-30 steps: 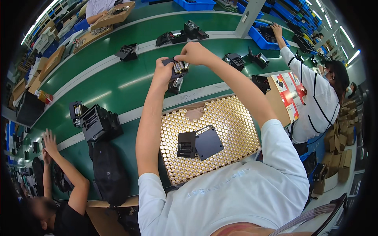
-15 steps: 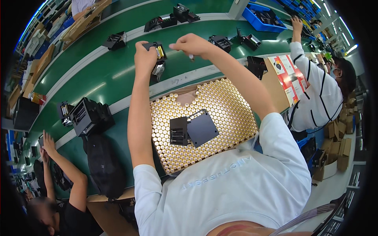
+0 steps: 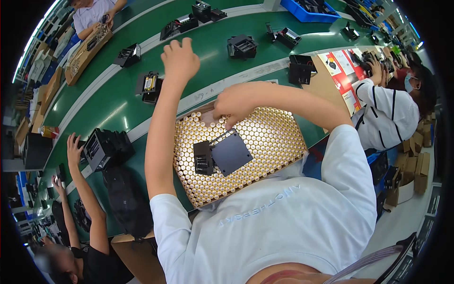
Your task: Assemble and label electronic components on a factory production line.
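Many batteries [image 3: 279,137] stand unloaded; one far case [image 3: 140,84] already holds some.
A dark case [image 3: 203,157] on them looks unfilled; the right hand [image 3: 236,102] reaches among them, grip unclear; beyond, the left hand [image 3: 180,61] hovers released near that far case.

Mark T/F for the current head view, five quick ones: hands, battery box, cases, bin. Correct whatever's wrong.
1. The right hand is at the battery box. True.
2. An open black case with batteries in it sits on the green work surface, left of the left hand. True.
3. Both hands are at the battery box. False: the left hand is raised over the green work surface.
4. Nothing lies on top of the batteries in the box. False: a dark flat panel lies on them.
5. The bin at the top of the view is red. False: it is a blue bin.
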A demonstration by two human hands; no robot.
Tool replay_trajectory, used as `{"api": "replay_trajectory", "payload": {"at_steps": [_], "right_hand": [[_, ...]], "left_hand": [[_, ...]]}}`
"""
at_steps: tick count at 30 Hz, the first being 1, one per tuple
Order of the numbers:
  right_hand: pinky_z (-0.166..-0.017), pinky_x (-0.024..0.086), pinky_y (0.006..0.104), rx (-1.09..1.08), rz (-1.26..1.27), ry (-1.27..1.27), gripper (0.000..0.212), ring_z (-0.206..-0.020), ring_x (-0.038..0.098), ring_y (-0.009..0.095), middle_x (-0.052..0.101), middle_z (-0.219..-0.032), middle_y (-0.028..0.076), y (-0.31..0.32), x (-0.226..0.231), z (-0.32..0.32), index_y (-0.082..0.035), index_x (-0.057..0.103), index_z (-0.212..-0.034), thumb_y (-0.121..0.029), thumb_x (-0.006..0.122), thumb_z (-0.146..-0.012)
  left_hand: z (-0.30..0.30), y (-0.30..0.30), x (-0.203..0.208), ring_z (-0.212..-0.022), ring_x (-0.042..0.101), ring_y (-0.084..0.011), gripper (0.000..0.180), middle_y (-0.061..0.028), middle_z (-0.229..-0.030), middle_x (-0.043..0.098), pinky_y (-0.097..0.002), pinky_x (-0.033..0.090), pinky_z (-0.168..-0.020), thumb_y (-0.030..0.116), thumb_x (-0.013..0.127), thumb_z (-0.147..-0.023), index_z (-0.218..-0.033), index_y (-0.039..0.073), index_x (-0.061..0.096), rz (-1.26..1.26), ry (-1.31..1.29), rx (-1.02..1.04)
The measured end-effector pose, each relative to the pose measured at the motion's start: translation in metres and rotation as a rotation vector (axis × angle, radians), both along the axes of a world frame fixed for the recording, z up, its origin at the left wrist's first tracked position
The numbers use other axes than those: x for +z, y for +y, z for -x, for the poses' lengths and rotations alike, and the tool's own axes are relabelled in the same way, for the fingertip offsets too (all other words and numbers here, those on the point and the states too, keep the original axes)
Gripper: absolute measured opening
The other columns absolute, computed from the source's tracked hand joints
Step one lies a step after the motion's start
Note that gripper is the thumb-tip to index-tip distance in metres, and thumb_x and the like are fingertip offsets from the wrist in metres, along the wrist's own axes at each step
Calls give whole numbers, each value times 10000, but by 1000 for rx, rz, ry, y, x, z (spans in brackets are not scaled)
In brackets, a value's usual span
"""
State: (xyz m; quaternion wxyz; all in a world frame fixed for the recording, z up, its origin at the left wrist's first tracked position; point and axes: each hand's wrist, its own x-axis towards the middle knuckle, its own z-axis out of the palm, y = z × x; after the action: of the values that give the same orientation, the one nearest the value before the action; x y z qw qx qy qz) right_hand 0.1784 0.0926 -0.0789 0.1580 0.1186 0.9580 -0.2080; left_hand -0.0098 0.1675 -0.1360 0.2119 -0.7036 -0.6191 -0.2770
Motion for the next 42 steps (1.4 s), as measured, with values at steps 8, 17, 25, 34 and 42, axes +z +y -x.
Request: {"api": "replay_trajectory", "payload": {"at_steps": [8, 17, 25, 34, 42], "right_hand": [[-730, 521, 451, 75, -28, -64, 282, -773, 654, 339, 719, -833, 119, 2, -2, -4, -69, 728, -960, -330, 667, -869], [-679, 526, 411, 94, -87, 154, 143, -706, 640, 319, 704, -828, 89, 5, -38, -12, -82, 697, -874, -212, 642, -862], [-631, 513, 353, 12, -65, 579, 73, -623, 603, 262, 663, -786, 41, 11, -33, -18, -101, 691, -854, -141, 634, -830], [-588, 496, 380, -889, -413, 585, 341, -589, 617, 284, 688, -699, 88, 113, -8, -16, -45, 735, -810, -322, 567, -916], [-580, 512, 385, -848, -435, 294, 410, -588, 630, 308, 702, -724, 96, 125, 4, 16, -40, 730, -789, -428, 627, -875]], "left_hand": [[-34, 33, -6, -1061, 561, -358, 513, -190, -1193, 574, -448, 465, -928, 278, 614, -851, -1316, 91, 509, 587, -235, -261], [-54, 79, -5, -829, 664, -238, 631, -132, -967, 656, -340, 527, -767, 343, 676, -845, -1300, -55, 494, 828, -478, -184], [-20, 92, -27, -919, 648, -260, 488, -167, -1110, 614, -336, 553, -778, 77, 617, -889, -1336, -32, 451, 1040, -1063, -356], [-25, 29, 8, -1008, 620, -287, 399, -205, -1135, 554, -358, 572, -797, -9, 538, -925, -1303, -21, 413, 854, -1548, -499], [-26, 4, 27, -1038, 606, -308, 411, -221, -1167, 549, -388, 582, -796, 83, 555, -963, -1323, -26, 389, 702, -1825, -369]]}}
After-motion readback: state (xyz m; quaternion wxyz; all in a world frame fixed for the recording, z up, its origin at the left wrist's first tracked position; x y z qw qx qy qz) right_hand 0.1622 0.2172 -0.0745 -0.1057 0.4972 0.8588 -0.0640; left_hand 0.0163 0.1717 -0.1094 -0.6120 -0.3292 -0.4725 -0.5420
